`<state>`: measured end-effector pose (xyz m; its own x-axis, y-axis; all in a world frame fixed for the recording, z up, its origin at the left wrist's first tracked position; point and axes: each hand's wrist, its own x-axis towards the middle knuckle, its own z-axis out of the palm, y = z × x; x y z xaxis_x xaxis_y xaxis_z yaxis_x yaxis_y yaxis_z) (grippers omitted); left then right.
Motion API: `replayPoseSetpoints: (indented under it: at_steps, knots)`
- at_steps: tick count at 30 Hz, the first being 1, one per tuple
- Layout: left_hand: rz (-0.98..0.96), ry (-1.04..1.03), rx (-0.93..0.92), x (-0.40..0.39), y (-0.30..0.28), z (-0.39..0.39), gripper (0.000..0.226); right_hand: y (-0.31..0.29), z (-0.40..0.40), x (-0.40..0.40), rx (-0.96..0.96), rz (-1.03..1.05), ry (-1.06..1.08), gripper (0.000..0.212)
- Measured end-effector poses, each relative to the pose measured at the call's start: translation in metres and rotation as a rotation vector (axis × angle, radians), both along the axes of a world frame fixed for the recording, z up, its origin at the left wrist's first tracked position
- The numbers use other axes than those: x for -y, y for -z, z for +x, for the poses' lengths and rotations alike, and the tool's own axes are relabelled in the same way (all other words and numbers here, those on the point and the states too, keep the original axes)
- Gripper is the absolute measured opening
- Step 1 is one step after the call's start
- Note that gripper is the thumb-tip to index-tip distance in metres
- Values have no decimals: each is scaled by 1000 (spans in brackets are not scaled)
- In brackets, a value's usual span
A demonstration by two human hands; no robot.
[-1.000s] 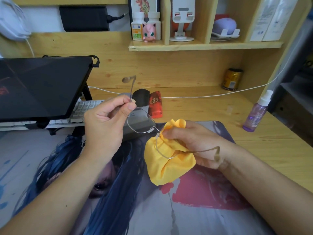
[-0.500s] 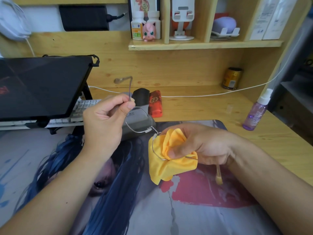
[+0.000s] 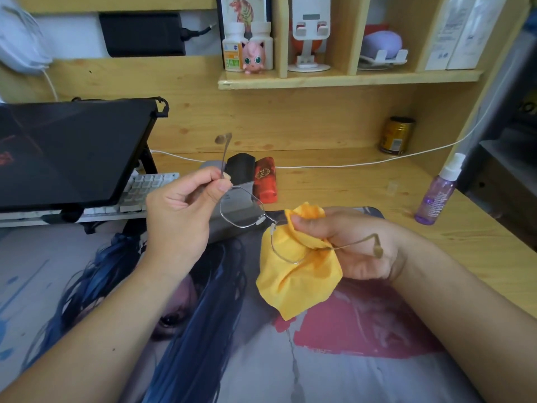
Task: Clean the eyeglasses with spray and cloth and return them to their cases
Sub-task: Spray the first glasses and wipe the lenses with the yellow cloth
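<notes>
Thin wire-framed eyeglasses (image 3: pixel 242 209) hang above the printed desk mat. My left hand (image 3: pixel 177 219) pinches the frame at the left hinge, with that temple sticking up. My right hand (image 3: pixel 345 245) grips a yellow cloth (image 3: pixel 296 271) folded around the right lens; the right temple runs across the hand. A purple spray bottle (image 3: pixel 436 196) stands on the desk at the right. A black case (image 3: pixel 239 167), a red case (image 3: pixel 266 178) and a grey case (image 3: pixel 223 228) lie behind and under the glasses.
A tilted black laptop (image 3: pixel 66 149) on a stand covers a white keyboard (image 3: pixel 142 190) at left. A gold can (image 3: pixel 396 135) and a white cable (image 3: pixel 348 164) sit at the back. The shelf (image 3: pixel 348 78) above holds bottles and a pink figure.
The right hand has shifted the cloth on the right lens and the right temple has swung from pointing down to lying across the hand. The left hand stays pinched at the hinge.
</notes>
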<state>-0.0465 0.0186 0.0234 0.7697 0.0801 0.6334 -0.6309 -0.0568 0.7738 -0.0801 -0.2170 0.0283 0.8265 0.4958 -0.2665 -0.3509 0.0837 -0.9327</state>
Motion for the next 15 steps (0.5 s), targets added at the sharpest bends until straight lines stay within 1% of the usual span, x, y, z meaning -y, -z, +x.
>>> replayPoseSetpoints:
  at_steps: [2,5,6,7,8,9,10,11,12,13,15]
  knots:
    - [6,-5,7,-1,-1,0,11,-2,0,0,-39,-6,69,33]
    - [-2,22,2,0,-1,-1,9,-3,5,-6,47,-93,409,38]
    - [-2,39,-7,2,-1,-3,9,-3,9,-7,95,-145,530,45]
    - [3,63,-15,4,-1,-5,9,-4,11,-8,124,-190,626,57]
    - [12,94,-20,6,0,-7,8,-5,14,-8,150,-203,699,72]
    - [21,129,-21,8,0,-10,8,-7,14,-9,168,-187,747,80]
    - [29,164,-17,11,1,-12,10,-9,15,-10,167,-122,763,79]
    - [44,197,-8,12,1,-13,11,-10,15,-10,143,-23,745,73]
    - [67,225,6,14,1,-15,11,-10,14,-10,116,94,692,68]
    - [89,247,18,15,2,-16,10,-11,10,-12,82,195,614,65]
    - [104,278,18,17,3,-17,12,-11,0,-17,25,329,361,65]
